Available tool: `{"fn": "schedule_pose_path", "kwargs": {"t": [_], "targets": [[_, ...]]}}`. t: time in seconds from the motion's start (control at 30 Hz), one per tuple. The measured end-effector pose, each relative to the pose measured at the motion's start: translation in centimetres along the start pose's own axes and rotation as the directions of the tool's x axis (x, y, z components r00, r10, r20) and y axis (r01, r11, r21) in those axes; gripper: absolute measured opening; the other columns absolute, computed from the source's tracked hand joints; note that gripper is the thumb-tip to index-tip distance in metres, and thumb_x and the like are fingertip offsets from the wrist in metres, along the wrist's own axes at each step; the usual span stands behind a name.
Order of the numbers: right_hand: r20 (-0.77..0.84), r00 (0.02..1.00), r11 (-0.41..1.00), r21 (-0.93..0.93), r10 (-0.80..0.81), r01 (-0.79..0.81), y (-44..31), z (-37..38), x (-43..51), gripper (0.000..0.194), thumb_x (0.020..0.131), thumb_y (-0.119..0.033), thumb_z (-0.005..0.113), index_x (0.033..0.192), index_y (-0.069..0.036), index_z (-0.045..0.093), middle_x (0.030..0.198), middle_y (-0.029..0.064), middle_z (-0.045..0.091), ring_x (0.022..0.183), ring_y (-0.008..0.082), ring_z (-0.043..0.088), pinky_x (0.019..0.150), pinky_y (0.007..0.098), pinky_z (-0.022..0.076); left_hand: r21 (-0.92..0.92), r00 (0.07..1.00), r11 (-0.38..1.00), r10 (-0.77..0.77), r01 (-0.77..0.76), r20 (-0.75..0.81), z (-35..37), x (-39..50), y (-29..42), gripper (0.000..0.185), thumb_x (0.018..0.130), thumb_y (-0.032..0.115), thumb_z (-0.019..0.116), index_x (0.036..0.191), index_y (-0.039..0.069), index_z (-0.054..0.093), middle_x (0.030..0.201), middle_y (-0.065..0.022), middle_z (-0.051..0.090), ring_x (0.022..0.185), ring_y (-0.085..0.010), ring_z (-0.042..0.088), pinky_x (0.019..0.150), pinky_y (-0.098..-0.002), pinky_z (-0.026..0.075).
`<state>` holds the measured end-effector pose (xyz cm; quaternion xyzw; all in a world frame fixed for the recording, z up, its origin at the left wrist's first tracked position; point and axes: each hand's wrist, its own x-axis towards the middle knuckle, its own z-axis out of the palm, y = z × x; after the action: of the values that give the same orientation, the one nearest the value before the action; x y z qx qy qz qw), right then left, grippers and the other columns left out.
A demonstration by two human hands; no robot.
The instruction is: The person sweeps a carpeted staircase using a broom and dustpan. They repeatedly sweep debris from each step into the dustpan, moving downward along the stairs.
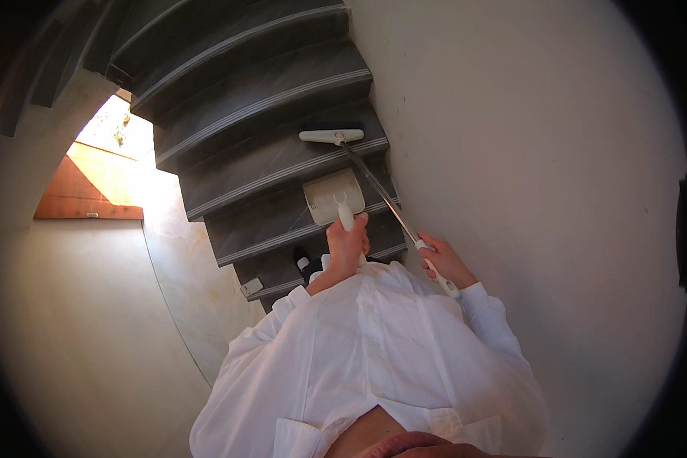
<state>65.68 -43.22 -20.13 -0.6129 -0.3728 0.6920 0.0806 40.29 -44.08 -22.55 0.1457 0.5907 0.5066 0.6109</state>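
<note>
My left hand (347, 243) is closed around the pale handle of a dustpan (335, 197), in front of my shirt. The dustpan's tray hangs over a stair tread, its inside turned up towards me; I cannot tell whether it touches the step. My right hand (443, 260) grips the white grip of a broom (378, 186) with a shiny metal pole. The pole slants up and to the left. Its wide white head (332, 135) lies at a higher step, close to the right wall, with dark bristles partly hidden behind it.
Dark stone stairs (229, 183) with pale grooved edge strips curve upward. A plain wall (521, 143) borders them on the right. A small whitish flat object (252, 287) lies at a lower step's left end. Beyond the stairs' left edge, a sunlit opening shows an orange-brown wooden panel (86, 189).
</note>
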Motion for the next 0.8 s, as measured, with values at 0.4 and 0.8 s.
{"fn": "schedule_pose_path", "kwargs": {"t": [0.4,0.8], "targets": [[0.071,0.997,0.997,-0.072,-0.017,0.022,-0.3,-1.3,-9.8,0.058,0.1,-0.011,0.058,0.156,-0.004,0.045,0.077,0.0025,0.059,0.052,0.009,0.051,0.047,0.0273,0.0441,-0.005,1.0,1.0,-0.029,0.029,0.007,-2.6,-0.1,-0.3,0.023,0.096,0.019,0.072,0.089,0.004,0.057,0.063,-0.0019,0.05,0.048,-0.0129,0.049,0.044,-0.0315,0.04],[0.0,1.0,0.994,-0.111,0.013,-0.013,-0.8,-0.1,0.3,0.068,0.102,-0.017,0.055,0.164,-0.008,0.029,0.074,0.0018,0.053,0.052,0.0108,0.048,0.045,0.0316,0.0444,-0.012,1.0,1.0,0.007,-0.007,0.029,-3.0,0.5,-0.3,0.023,0.096,0.02,0.072,0.089,0.003,0.057,0.063,-0.0017,0.051,0.047,-0.0124,0.049,0.042,-0.0312,0.039]]}}
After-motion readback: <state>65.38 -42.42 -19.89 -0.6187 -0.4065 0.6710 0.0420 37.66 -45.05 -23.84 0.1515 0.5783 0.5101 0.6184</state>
